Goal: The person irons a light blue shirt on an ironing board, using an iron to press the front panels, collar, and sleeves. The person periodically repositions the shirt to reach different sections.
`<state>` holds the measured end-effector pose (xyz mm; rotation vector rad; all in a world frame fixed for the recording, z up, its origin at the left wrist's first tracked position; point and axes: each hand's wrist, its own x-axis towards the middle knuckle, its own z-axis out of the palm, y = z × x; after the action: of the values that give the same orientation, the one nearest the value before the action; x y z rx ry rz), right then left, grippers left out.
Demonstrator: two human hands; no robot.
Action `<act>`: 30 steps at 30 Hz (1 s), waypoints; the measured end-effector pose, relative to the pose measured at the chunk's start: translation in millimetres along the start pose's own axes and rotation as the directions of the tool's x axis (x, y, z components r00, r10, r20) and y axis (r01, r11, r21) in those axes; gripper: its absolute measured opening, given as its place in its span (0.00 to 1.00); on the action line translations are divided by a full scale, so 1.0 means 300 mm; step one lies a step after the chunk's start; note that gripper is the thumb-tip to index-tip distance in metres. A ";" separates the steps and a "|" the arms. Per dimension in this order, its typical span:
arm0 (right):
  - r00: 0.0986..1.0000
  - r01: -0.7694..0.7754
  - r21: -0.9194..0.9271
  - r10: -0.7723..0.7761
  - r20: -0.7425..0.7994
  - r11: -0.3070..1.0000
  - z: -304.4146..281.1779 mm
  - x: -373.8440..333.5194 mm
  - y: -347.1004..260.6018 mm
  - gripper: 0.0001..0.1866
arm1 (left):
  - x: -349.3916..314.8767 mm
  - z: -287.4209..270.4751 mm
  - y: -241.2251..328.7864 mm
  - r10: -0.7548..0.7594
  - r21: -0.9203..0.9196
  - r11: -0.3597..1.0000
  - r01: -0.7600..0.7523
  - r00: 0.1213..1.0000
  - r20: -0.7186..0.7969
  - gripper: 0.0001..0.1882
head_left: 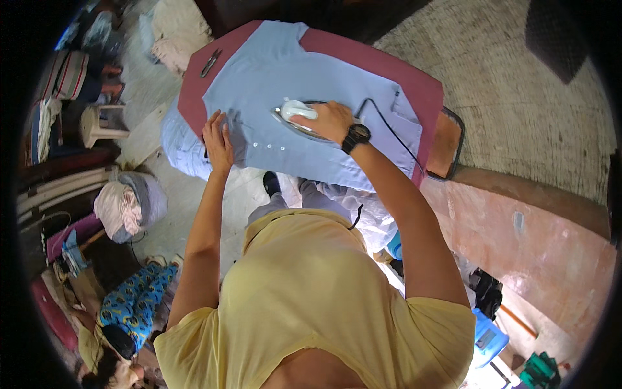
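iron (298, 109) sits gripped in the curled right hand (333, 121), forearm slanting far-left; left hand (218, 144), fingers loosely spread, rests at blue garment (259, 78), left side.

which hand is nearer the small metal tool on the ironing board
Left. The left hand rests on the blue garment, on the person's side of the small metal tool; the right hand grips the iron, farther right.

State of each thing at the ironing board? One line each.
Ironing board: mostly covered
Light-blue shirt: spread out on board
Iron: lying soleplate-down on shirt; power state unclear
Right hand: closed on iron
Left hand: open, at shirt's left edge
Black cord: bent
Thread snips: lying on board
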<state>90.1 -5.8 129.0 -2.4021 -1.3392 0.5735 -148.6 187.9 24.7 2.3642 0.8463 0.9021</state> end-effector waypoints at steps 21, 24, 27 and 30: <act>0.315 -0.762 0.473 0.891 -0.327 0.443 -0.363 -0.593 1.241 0.56 | 0.109 0.525 0.596 0.419 -0.325 0.896 -0.301 0.815 0.401 0.18; 0.245 -0.788 0.449 0.883 -0.401 0.422 -0.331 -0.607 1.288 0.62 | 0.057 0.529 0.632 0.423 -0.336 0.896 -0.289 0.783 0.456 0.18; 0.273 -0.771 0.509 0.921 -0.280 0.383 -0.307 -0.640 1.366 0.57 | 0.012 0.503 0.610 0.415 -0.353 0.898 -0.265 0.777 0.474 0.18; 0.290 -0.716 0.496 0.856 -0.428 0.491 -0.227 -0.682 1.407 0.46 | -0.015 0.469 0.593 0.405 -0.354 0.900 -0.252 0.783 0.471 0.17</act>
<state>332.8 -400.2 28.0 -2.5600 0.3169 0.0270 15.7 32.0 35.8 2.3609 0.0676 0.3885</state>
